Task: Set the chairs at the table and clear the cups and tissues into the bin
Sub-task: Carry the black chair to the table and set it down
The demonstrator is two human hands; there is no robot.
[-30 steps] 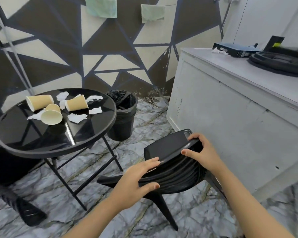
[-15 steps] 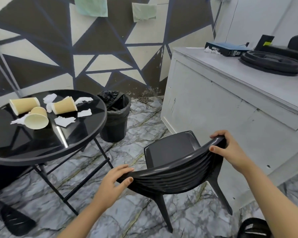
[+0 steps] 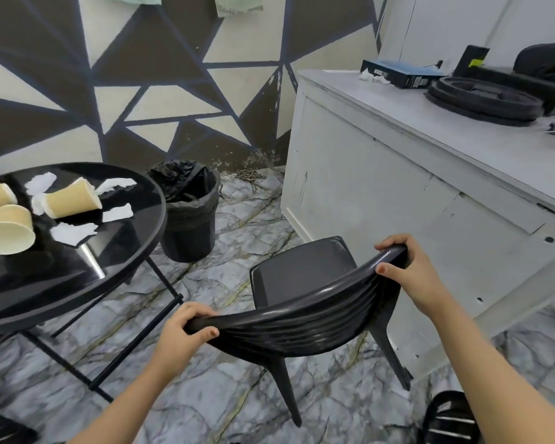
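A black plastic chair (image 3: 305,274) stands upright on the marble floor in front of me. My left hand (image 3: 181,336) grips the left end of its curved backrest, my right hand (image 3: 410,277) grips the right end. At the left is the round black table (image 3: 77,283) with three tipped paper cups (image 3: 71,200) and several torn tissue pieces (image 3: 72,233) on it. A black bin (image 3: 189,206) with a bin liner stands just beyond the table's right edge.
A grey cabinet (image 3: 414,203) runs along the right, close to the chair, with a box and black round objects on top. Another dark object (image 3: 4,427) lies at the bottom left. My sandalled foot (image 3: 449,418) shows at the bottom right.
The chair went from tipped over to upright on its legs. Both hands shifted from the seat and back to the two ends of the backrest.
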